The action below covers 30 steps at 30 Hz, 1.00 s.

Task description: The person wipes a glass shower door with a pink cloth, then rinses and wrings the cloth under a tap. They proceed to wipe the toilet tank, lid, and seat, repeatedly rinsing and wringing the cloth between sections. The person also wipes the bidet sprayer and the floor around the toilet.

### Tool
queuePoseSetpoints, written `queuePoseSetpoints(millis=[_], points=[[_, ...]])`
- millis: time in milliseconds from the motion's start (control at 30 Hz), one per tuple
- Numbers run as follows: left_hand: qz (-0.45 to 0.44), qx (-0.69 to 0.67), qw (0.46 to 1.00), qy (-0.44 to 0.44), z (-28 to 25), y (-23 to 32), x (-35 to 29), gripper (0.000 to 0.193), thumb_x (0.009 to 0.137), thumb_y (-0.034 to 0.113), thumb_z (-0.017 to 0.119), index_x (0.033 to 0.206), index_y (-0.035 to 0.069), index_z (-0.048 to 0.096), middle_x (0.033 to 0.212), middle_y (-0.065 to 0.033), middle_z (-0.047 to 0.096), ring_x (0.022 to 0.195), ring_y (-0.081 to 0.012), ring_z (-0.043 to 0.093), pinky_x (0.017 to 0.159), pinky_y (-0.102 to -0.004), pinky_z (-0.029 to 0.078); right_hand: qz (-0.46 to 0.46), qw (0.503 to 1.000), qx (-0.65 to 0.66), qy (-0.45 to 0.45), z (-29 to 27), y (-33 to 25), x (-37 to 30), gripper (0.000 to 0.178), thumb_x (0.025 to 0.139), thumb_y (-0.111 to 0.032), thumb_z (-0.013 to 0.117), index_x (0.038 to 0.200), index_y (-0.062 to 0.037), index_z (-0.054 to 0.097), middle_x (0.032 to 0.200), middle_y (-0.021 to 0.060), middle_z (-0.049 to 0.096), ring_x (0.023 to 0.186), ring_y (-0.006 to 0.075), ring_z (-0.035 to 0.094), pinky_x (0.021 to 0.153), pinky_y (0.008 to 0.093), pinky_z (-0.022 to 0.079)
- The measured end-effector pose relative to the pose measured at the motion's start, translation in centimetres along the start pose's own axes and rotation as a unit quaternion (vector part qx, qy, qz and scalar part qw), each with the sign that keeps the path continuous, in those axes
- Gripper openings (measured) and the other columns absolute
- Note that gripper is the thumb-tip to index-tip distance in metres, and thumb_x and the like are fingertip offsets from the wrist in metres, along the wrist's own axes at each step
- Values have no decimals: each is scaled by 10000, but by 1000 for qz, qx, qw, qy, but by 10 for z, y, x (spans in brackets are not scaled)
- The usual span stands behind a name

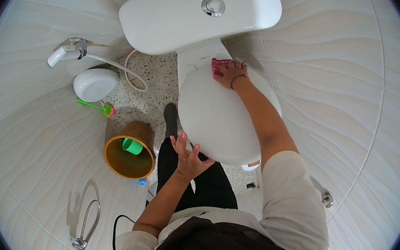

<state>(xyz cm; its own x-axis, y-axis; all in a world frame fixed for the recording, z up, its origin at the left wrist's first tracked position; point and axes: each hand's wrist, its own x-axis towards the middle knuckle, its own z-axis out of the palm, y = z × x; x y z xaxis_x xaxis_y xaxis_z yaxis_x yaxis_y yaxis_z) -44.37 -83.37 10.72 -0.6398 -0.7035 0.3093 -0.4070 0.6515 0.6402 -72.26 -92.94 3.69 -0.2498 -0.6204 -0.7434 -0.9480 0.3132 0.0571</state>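
The white toilet's closed lid [219,122] lies in front of me. At its far end, by the hinge, my right hand [234,74] presses a crumpled pinkish-red cloth [216,68] against the surface, with fingers curled over it. A beaded bracelet circles that wrist. My left hand [188,160] is at the near left of the lid, its fingers spread and holding nothing. The thumb reaches close to the lid's front edge; whether it touches cannot be told. Beyond the lid stands the white cistern [171,23] with a round chrome flush button [213,6].
On the left stand a brown bucket [108,157] with a green mug [132,146] inside and a green-handled brush [91,105]. A white basin-like fixture [95,85] and hose sprayer [61,55] are farther back. Tiled walls close in both sides; a chrome tap [79,243] is near left.
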Motion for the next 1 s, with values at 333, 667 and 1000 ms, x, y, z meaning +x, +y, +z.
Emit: queuePoseSetpoints(millis=[333, 667, 1000], points=[[-34, -90, 995, 7, -7, 3, 10, 867, 594, 286, 775, 1297, 138, 290, 1319, -212, 290, 1225, -377, 318, 1006, -535, 247, -215, 969, 85, 85, -20, 11, -256, 453, 742, -535, 571, 1140, -319, 583, 1285, 140, 429, 1239, 352, 344, 1008, 522, 248], [-18, -150, 976, -155, -22, 7, 38, 557, 489, 112, 753, 1022, 118, 595, 1095, -66, 574, 994, -261, 552, 841, -361, 454, -2, 998, 18, -65, -12, 45, 17, 636, 807, -640, 386, 1327, -274, 375, 1378, 145, 338, 1258, 358, 322, 988, 496, 286], [-32, -162, 971, -171, -35, 6, 53, 533, 473, 79, 744, 991, 121, 629, 1070, -44, 593, 1010, -268, 553, 855, -361, 470, 82, 942, 326, -25, 10, 125, -97, 571, 804, -512, 508, 1254, -161, 471, 1114, 236, 552, 1031, 342, 535, 901, 375, 408]])
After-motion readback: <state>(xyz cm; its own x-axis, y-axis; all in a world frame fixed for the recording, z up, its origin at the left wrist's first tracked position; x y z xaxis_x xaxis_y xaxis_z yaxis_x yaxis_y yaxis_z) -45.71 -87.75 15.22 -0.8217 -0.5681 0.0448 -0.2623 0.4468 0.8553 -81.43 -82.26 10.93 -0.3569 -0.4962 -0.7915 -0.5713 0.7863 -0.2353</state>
